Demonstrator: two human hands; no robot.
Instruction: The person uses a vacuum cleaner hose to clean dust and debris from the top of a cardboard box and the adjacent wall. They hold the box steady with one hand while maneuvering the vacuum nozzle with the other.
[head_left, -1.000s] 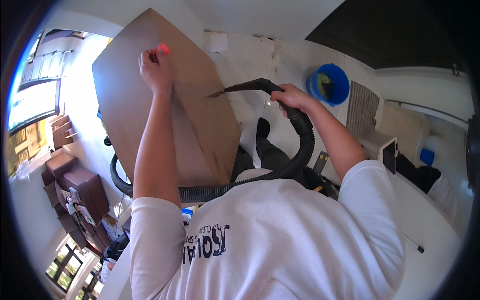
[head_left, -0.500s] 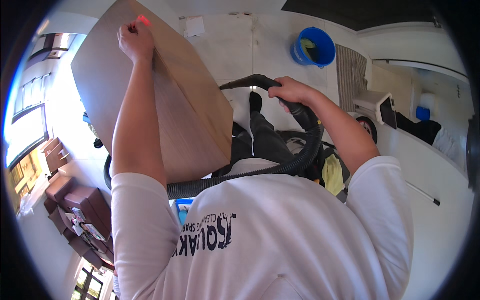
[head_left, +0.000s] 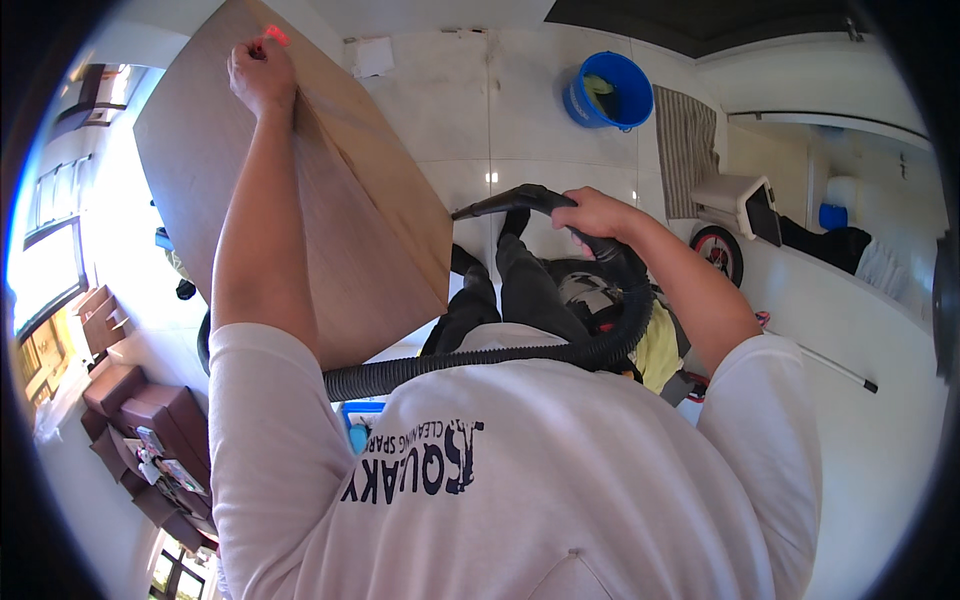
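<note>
Now work has shifted toward the box corner, right hand clamped on the wand, left hand curled, hold unclear

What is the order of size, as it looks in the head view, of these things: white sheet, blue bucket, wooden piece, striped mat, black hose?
1. Wooden piece
2. Black hose
3. Blue bucket and striped mat: they look too alike to rank.
4. White sheet
</note>
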